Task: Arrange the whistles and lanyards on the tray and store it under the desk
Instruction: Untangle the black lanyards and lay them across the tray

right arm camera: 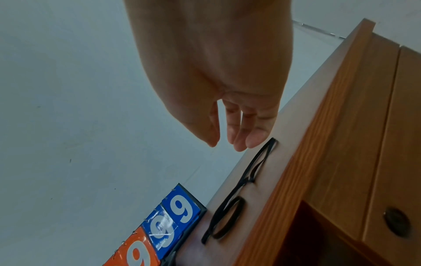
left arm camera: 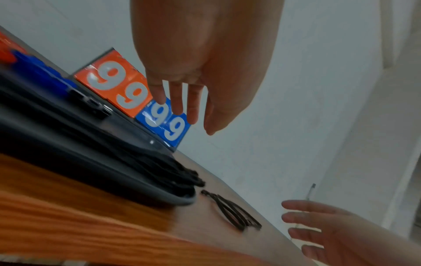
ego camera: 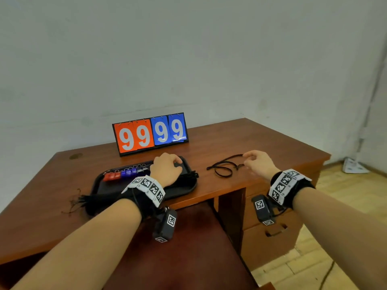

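Note:
A black tray [ego camera: 184, 190] lies on the wooden desk [ego camera: 261, 139]. Red and blue whistles [ego camera: 123, 173] stand in a row along its back edge. A bundle of black lanyards [ego camera: 83, 200] lies across its front, the ends sticking out on both sides. My left hand [ego camera: 167, 166] hovers over the tray's back right part, its fingers [left arm camera: 191, 108] hanging loose and holding nothing. One loose black lanyard [ego camera: 224, 168] lies coiled on the desk right of the tray [left arm camera: 159, 196]. My right hand [ego camera: 255, 162] is at this lanyard's [right arm camera: 230, 210] far end, fingertips [right arm camera: 239, 142] just above it, nothing pinched.
A flip scoreboard [ego camera: 150, 132] reading 99 99 stands behind the tray against the wall. Drawers [ego camera: 270, 239] fill the desk's right side. A dark red surface [ego camera: 188, 248] sits below the desk's front edge. Wooden floor lies to the right.

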A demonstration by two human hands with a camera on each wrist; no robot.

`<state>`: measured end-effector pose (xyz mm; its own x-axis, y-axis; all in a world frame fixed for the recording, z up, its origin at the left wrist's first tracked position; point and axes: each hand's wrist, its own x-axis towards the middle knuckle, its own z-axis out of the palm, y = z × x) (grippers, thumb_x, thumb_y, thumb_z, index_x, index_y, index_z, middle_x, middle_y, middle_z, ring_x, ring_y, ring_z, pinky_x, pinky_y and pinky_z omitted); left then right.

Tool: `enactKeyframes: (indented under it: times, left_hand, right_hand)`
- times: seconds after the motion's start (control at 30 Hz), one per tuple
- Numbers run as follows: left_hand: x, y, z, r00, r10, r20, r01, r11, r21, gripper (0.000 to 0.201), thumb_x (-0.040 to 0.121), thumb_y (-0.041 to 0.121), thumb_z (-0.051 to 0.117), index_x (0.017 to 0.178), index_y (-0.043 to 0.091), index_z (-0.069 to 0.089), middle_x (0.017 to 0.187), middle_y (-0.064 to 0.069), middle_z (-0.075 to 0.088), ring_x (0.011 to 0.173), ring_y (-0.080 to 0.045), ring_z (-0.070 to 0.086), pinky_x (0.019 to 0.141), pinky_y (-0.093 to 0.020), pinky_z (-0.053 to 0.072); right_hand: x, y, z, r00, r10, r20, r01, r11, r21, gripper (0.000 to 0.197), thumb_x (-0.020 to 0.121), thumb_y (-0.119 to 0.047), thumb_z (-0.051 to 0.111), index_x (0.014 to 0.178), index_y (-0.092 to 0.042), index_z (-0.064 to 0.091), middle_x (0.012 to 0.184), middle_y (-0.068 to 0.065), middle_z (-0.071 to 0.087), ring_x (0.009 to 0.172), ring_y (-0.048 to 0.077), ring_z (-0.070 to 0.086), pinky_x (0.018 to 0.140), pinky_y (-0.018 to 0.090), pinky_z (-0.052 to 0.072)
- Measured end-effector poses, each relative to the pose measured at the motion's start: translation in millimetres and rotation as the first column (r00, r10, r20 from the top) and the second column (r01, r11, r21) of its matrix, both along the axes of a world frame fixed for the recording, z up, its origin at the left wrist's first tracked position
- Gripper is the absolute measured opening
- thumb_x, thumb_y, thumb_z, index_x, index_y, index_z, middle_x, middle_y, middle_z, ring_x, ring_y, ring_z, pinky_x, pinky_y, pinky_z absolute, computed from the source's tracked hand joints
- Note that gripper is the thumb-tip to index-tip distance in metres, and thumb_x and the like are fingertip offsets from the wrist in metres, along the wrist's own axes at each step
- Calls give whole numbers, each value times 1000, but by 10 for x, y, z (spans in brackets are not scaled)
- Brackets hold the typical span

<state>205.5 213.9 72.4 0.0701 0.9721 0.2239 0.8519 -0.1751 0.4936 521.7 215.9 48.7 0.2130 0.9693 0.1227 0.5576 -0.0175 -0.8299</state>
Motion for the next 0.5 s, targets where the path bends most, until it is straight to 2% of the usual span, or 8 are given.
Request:
enactKeyframes:
  times: [0.03, 0.13, 0.2, 0.3, 0.37, 0.5]
  left_hand:
    - [122, 29, -19, 1000, -11, -5, 11, 1000, -14, 19, 86, 26, 63, 103, 32, 69, 118, 3, 60, 119, -29, 51, 102, -49, 43]
    - [442, 123, -69, 997, -62, -35, 60, 997, -58, 17, 86, 27, 62, 100, 35, 66, 112, 5, 59, 118, -27, 53, 102, -48, 42]
    - [642, 184, -102, 994, -95, -58, 90, 992, -86, 19, 86, 27, 61, 103, 35, 66, 115, 4, 59, 118, -26, 53, 103, -48, 41]
    - [908, 277, -162, 988, -128, -81, 118, 986, -118, 23, 87, 27, 61, 108, 34, 67, 114, 6, 59, 118, -25, 53, 103, -47, 42]
    - [1069, 349, -207, 985, -145, -91, 132, 982, -135, 25, 87, 27, 61, 110, 35, 67, 120, 3, 60, 120, -28, 51, 103, -49, 43]
    - [1384, 498, -290, 980, -158, -124, 135, 975, -174, 27, 88, 30, 61, 113, 38, 65, 128, 2, 57, 125, -28, 45, 103, -46, 40]
  right_hand:
    - [55, 0, -7, 1000, 4, 11, -4, 1000, 0, 22, 91, -13, 59, 113, -18, 64, 96, 6, 67, 80, 26, 67, 63, 31, 54]
    - [208, 44, -57, 997, 18, 70, -17, 1000, -10, 24, 91, -15, 60, 113, -21, 65, 104, 0, 62, 94, 23, 64, 83, 39, 56]
    - [289, 80, -104, 995, 33, 98, -31, 999, -29, 25, 90, -16, 60, 115, -22, 64, 113, 2, 63, 101, 23, 62, 89, 40, 54]
    - [376, 150, -183, 990, 52, 132, -47, 998, -41, 32, 91, -13, 59, 122, -19, 63, 128, 4, 60, 112, 21, 58, 90, 30, 48]
    - [415, 207, -218, 983, 74, 170, -65, 996, -59, 35, 92, -13, 58, 127, -18, 61, 134, 5, 56, 113, 20, 56, 87, 24, 42]
    - [515, 335, -286, 956, 134, 260, -110, 989, -103, 38, 93, -16, 57, 131, -21, 58, 141, 4, 49, 126, 21, 50, 92, 22, 37]
